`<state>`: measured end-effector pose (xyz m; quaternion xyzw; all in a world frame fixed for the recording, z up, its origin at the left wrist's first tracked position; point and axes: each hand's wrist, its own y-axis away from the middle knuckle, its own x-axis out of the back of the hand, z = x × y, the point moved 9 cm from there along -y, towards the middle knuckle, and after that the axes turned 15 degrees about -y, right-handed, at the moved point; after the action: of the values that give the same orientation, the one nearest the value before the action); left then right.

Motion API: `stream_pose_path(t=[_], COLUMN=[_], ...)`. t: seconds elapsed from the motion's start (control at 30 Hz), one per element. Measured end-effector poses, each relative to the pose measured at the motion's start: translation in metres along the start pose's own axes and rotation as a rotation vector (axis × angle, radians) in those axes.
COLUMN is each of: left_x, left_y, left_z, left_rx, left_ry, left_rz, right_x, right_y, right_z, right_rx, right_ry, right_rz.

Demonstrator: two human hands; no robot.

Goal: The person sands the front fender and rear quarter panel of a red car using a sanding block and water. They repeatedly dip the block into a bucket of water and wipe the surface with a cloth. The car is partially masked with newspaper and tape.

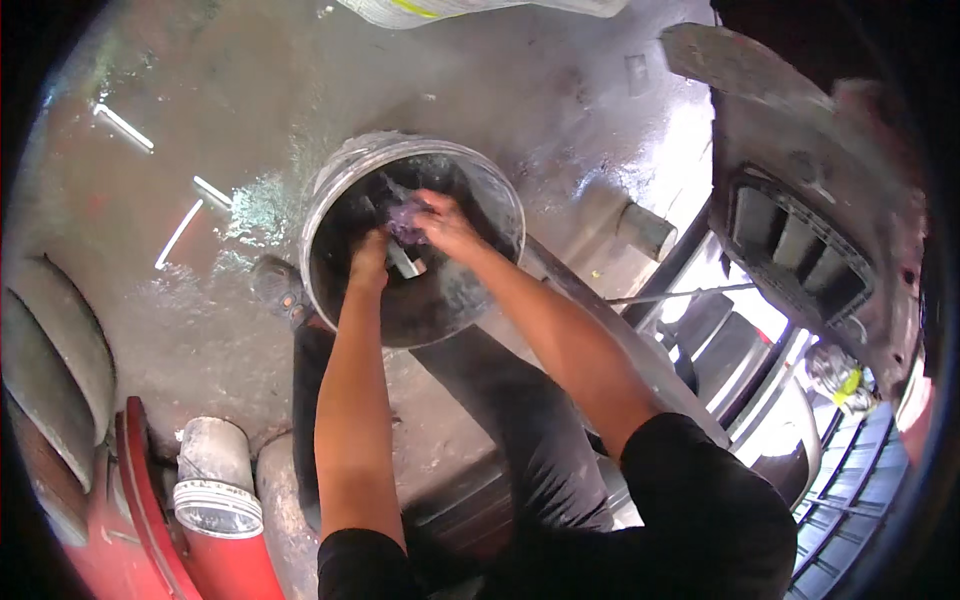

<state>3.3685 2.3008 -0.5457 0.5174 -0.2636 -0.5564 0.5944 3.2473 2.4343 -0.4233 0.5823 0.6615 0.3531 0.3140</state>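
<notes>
Both my arms reach down into a large, dirty grey-white bucket (513,205) with a dark inside. In my right hand (448,226) is a crumpled purple scrubbing pad (405,222), the fingers closed around it. My left hand (370,260) is closed at the left of the pad, its fingertips mostly hidden. Between the hands, just below the pad, a pale, shiny metal-looking piece (408,265) shows. It seems to be what the left hand holds, but its kind and full shape are hidden by the hands and the dark.
Wet concrete floor (230,330) surrounds the bucket. A smaller white bucket (215,470) stands by red panels (150,500) at lower left. Curved grey panels (60,350) lean at the left edge. A large vehicle panel (800,240) and a short cylinder (648,232) are at right.
</notes>
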Motion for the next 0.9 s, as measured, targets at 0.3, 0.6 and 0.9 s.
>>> stream_pose_path(t=[0.3, 0.6, 0.9], left_x=[-0.086, -0.115, -0.162], left_y=[0.217, 0.423, 0.552], left_z=[0.163, 0.269, 0.285], left_rx=[-0.063, -0.165, -0.412], left_ry=[0.215, 0.524, 0.419], left_rz=[-0.233, -0.326, -0.172], right_x=[0.001, -0.029, -0.069], right_y=[0.162, 0.334, 0.461], right_z=[-0.117, -0.284, -0.391], right_rx=[0.074, 0.33, 0.815], right_ry=[-0.293, -0.369, 0.439], right_rz=[0.047, -0.243, -0.067])
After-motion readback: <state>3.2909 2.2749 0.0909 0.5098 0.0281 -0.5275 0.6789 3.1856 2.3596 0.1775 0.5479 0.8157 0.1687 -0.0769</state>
